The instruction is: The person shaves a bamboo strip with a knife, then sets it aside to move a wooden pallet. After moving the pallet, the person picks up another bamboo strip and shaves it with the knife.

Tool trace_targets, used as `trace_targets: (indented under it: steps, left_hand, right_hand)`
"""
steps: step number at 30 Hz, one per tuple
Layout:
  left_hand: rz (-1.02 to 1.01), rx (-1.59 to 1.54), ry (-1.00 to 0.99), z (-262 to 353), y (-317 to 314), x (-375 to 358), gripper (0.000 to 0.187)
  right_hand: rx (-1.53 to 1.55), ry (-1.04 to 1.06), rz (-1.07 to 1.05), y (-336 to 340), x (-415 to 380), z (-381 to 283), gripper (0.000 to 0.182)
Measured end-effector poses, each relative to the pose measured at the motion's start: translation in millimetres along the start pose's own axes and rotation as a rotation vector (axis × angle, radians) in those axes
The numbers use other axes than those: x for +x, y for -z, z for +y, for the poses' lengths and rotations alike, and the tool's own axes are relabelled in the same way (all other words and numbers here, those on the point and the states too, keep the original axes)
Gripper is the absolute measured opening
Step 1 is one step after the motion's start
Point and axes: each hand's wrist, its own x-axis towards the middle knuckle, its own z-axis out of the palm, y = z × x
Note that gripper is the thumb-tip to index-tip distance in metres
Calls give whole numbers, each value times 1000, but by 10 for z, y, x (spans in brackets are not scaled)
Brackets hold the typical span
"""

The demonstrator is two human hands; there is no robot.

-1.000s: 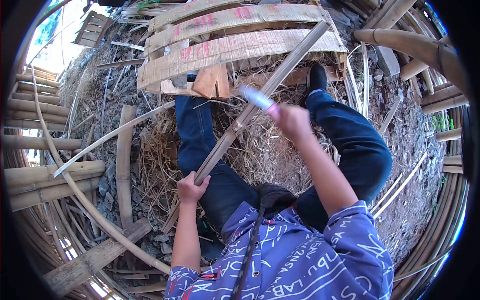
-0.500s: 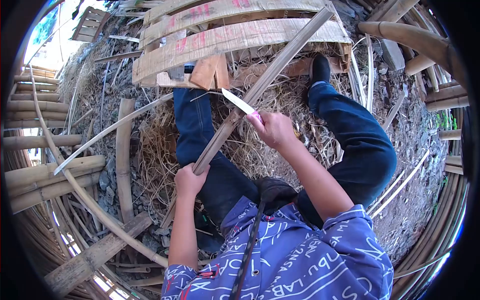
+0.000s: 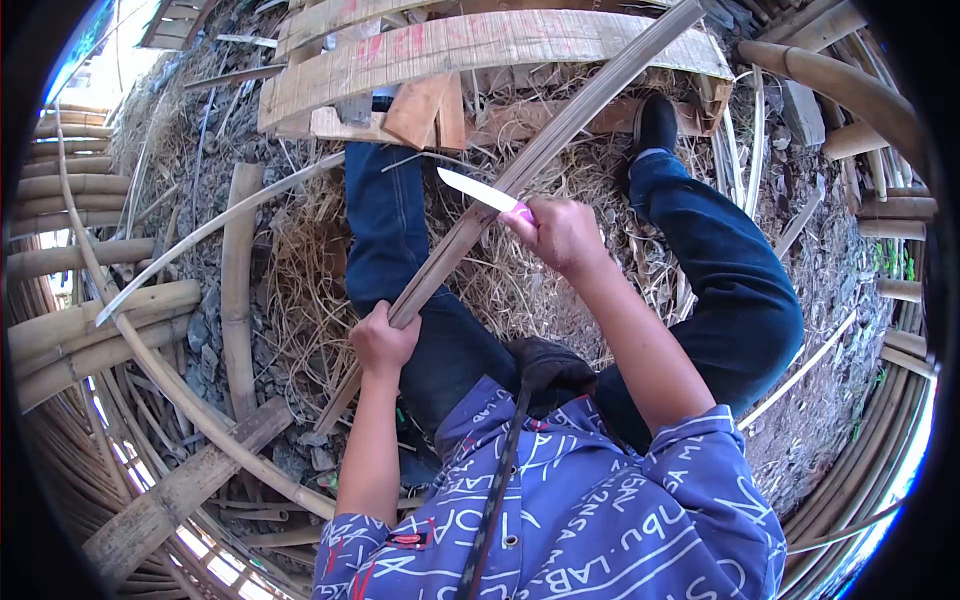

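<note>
A long split bamboo strip point(image 3: 560, 125) runs diagonally between my legs, its far end lying over a wooden pallet-like bench point(image 3: 470, 45). My left hand point(image 3: 385, 338) is wrapped round its lower part, near my thigh; the tail end sticks out below the fist. In my right hand point(image 3: 565, 232) is a knife point(image 3: 478, 189) with a pink handle, gripped in closed fingers. Its pale blade points up and left and crosses over the strip near the middle.
Bamboo poles point(image 3: 105, 330) are stacked at the left, with more poles point(image 3: 840, 90) at the right. Dry shavings point(image 3: 310, 260) cover the ground around my legs. A thin bent strip point(image 3: 220, 235) leans at the left. Short wood blocks point(image 3: 425, 110) sit under the bench.
The view has shifted slightly. My right hand and the knife sit a little further up along the strip, the blade now lying flatter. My left hand keeps its hold.
</note>
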Motion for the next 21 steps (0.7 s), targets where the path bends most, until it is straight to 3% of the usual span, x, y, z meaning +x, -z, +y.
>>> trace_targets:
  steps: [15,17,19,21]
  left_hand:
    - [5,-59,7,39,8,14,30]
    - [10,-67,-1,38,16,21,29]
    - [4,-73,12,20,43,-8,29]
    - [-2,-78,18,-34,57,-35,28]
  right_hand:
    - [-205,166,39,22,92,189,52]
    - [-121,152,-37,83,100,234,47]
    - [-24,-249,261,208,167,780,48]
    - [-207,-555,301,748,301,1200,50]
